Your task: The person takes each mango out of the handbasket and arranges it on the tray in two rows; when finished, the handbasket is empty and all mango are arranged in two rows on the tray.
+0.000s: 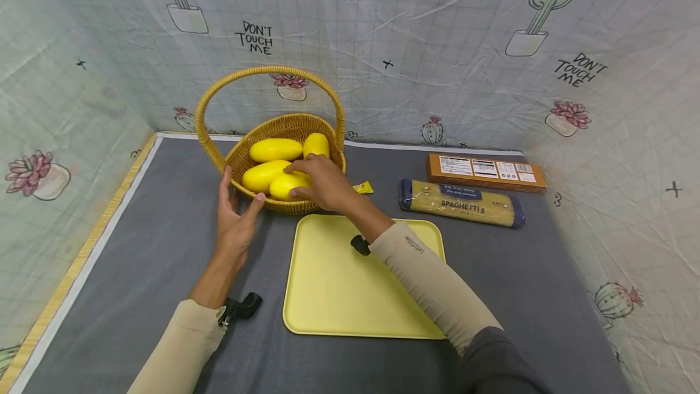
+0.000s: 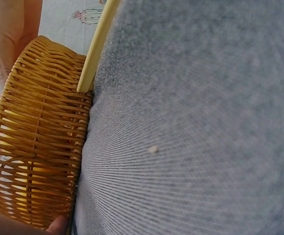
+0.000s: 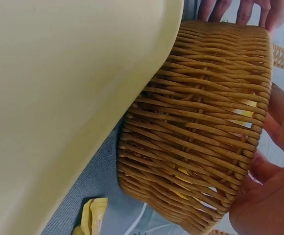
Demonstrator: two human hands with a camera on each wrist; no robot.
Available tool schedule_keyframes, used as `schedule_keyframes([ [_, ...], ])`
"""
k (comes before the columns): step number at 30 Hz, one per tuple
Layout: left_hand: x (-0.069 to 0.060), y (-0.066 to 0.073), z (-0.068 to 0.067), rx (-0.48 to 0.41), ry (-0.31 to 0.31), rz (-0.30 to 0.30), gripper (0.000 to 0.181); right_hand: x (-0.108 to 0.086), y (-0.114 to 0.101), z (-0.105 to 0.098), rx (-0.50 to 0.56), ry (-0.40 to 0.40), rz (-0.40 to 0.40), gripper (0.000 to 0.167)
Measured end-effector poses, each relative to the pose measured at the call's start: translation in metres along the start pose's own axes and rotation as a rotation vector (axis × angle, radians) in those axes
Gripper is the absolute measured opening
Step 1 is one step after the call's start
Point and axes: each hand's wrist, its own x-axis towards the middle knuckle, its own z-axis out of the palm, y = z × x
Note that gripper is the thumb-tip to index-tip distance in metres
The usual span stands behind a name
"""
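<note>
A wicker basket (image 1: 257, 199) with a tall arched handle holds several smooth, oval, mango-like yellow fruits (image 1: 276, 149). My right hand (image 1: 325, 182) reaches over its front rim, thumb and fingers about the front yellow fruit (image 1: 281, 188). That fruit still lies among the others. Spread against the basket's left side is my left hand (image 1: 235, 227), with index finger and thumb extended. Its fingertips touch the outer wall of the basket (image 2: 44, 122) in the left wrist view. Part of the right hand (image 3: 269, 196) shows beyond the woven rim in the right wrist view.
A yellow tray (image 1: 350, 284) lies in front of the basket, under the right forearm. Beside the basket is a small yellow packet (image 1: 363, 188). A spaghetti pack (image 1: 462, 202) and a brown box (image 1: 485, 172) lie to the right. A patterned cloth wall (image 1: 383, 96) stands behind.
</note>
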Motion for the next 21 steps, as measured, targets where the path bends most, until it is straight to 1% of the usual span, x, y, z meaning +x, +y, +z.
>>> schedule_keyframes([
  [4, 0.000, 0.000, 0.001, -0.004, 0.002, 0.010, 0.091, -0.003, -0.003, -0.004, 0.024, 0.041, 0.009, 0.050],
  [9, 0.000, 0.000, 0.001, 0.002, 0.002, 0.006, 0.091, -0.007, -0.009, -0.011, 0.052, 0.098, 0.003, 0.051],
  [15, -0.001, 0.001, 0.001, 0.005, 0.003, -0.003, 0.091, -0.012, -0.019, -0.022, 0.030, 0.171, -0.038, 0.052],
  [21, 0.000, 0.000, 0.000, 0.003, 0.000, 0.003, 0.091, -0.024, -0.032, -0.035, 0.035, 0.225, -0.056, 0.052],
])
